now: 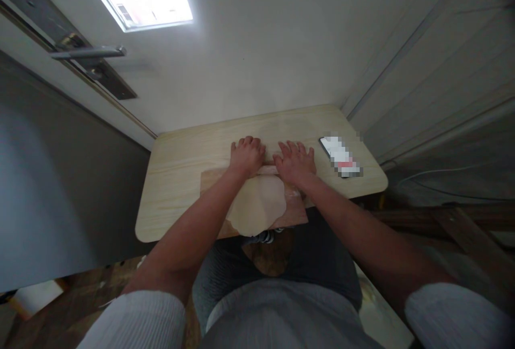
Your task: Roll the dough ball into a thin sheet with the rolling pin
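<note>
A thin, pale sheet of rolled-out dough [257, 204] lies on a wooden board [295, 212], its near edge hanging over the board's front. Along its far edge the sheet looks folded or rolled up into a narrow band [267, 170]. My left hand [248, 155] rests palm down at the left end of that band, fingers pointing away and slightly bent. At the right end lies my right hand [295, 160], palm down with the fingers spread. A short brown strip shows between the hands, possibly a rod, but mostly hidden under the palms.
The board sits on a small light wood table [173, 177] against a white door [249, 70] with a metal handle [88, 51]. A phone [340, 156], partly blurred out, lies on the table's right side. My legs are under the front edge; a grey panel stands left.
</note>
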The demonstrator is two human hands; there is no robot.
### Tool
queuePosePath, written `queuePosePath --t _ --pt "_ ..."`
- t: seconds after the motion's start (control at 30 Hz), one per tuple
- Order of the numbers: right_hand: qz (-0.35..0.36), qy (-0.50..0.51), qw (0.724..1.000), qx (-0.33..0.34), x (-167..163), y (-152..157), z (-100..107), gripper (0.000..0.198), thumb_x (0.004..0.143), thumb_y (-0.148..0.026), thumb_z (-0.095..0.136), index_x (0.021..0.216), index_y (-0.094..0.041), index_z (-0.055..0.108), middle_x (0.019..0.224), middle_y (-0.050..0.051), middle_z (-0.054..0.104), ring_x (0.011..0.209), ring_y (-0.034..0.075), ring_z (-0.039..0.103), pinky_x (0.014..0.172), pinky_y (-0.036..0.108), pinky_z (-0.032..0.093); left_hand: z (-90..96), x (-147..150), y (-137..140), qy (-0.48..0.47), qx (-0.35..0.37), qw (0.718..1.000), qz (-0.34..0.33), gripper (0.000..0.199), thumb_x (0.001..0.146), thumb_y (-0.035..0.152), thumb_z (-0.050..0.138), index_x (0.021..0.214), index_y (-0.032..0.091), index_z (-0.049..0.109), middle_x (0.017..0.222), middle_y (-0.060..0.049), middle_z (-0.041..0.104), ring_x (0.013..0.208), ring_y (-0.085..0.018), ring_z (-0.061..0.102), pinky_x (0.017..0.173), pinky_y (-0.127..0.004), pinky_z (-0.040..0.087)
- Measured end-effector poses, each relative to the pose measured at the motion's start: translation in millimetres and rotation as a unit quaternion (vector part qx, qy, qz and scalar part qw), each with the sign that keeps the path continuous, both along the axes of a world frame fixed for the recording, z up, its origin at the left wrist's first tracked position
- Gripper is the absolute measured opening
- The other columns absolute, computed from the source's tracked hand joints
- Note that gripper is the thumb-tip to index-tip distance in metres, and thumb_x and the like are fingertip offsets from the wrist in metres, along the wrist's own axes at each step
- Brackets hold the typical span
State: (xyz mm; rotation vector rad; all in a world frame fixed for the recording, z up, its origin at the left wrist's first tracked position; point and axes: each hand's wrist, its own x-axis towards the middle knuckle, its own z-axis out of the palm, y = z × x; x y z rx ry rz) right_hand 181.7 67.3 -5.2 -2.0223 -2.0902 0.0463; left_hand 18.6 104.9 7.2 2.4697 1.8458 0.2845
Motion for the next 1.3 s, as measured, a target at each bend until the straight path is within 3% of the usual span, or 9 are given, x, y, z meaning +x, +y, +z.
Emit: queuePosePath --t 0.27,0.53,0.67,0.77,0.97,1.17,1.3 --pt "-0.006 0.018 0.999 0.046 -4 -34 -2 0.054 0.101 -0.049 0.032 0.141 -0.02 0.052 0.146 0.013 0.051 0.138 0.036 0.036 0.112 0.063 0.014 4.8 -3 -37 -0.017 0.007 1.0 0.001 0.047 0.102 0.045 0.027 0.135 0.024 0.052 0.142 -0.012 0.052 0.129 -0.029 0.046 0.109 -0.052 0.031" --pt "0.051 0.019 0.995 0.082 1 -109 -9 0.05 0.101 -0.047 0.036 0.139 -0.02 0.053 0.147 0.011 0.051 0.14 0.031 0.034 0.115 0.057 0.014 7.3 -12 -122 -0.038 0.031 0.999 -0.002 0.045 0.103 0.045 0.031 0.138 0.023 0.049 0.148 -0.009 0.051 0.139 -0.028 0.039 0.116 -0.054 0.024" --pt "0.07 0.031 0.992 0.101 9 -130 -11 0.046 0.1 -0.045 0.041 0.137 -0.022 0.055 0.143 0.011 0.055 0.138 0.029 0.038 0.116 0.057 0.011 6.9 -25 -156 -0.065 0.026 0.997 -0.016 0.042 0.1 0.048 0.041 0.132 0.025 0.054 0.142 -0.01 0.055 0.136 -0.027 0.043 0.118 -0.055 0.021" --pt "0.065 0.043 0.991 0.108 14 -128 -12 0.041 0.1 -0.045 0.041 0.129 -0.023 0.06 0.141 0.009 0.057 0.136 0.029 0.039 0.115 0.057 0.012 5.2 -33 -166 -0.07 0.032 0.997 -0.017 0.032 0.099 0.043 0.045 0.122 0.025 0.06 0.128 -0.009 0.063 0.125 -0.027 0.051 0.119 -0.053 0.021" --pt "0.069 0.068 0.99 0.104 15 -104 -9 0.04 0.099 -0.045 0.044 0.118 -0.018 0.066 0.125 0.012 0.064 0.114 0.026 0.051 0.098 0.04 0.036 -0.6 -49 -169 -0.069 0.051 0.996 -0.025 0.025 0.097 0.034 0.049 0.116 0.022 0.061 0.115 -0.01 0.064 0.113 -0.027 0.054 0.115 -0.051 0.029" --pt "0.109 0.089 0.985 0.102 -3 -91 0 0.039 0.099 -0.046 0.043 0.112 -0.019 0.068 0.118 0.01 0.066 0.108 0.025 0.052 0.094 0.037 0.037 3.3 -76 -167 -0.063 0.065 0.996 -0.02 0.024 0.098 0.035 0.047 0.109 0.021 0.063 0.109 -0.01 0.065 0.109 -0.027 0.054 0.109 -0.049 0.036" --pt "0.087 0.068 0.99 0.083 -19 -85 5 0.04 0.1 -0.048 0.041 0.115 -0.021 0.066 0.121 0.01 0.065 0.109 0.026 0.052 0.092 0.039 0.036 9.8 -76 -162 -0.071 0.064 0.995 0.006 0.028 0.098 0.039 0.045 0.111 0.02 0.062 0.114 -0.01 0.065 0.111 -0.026 0.055 0.106 -0.046 0.039"
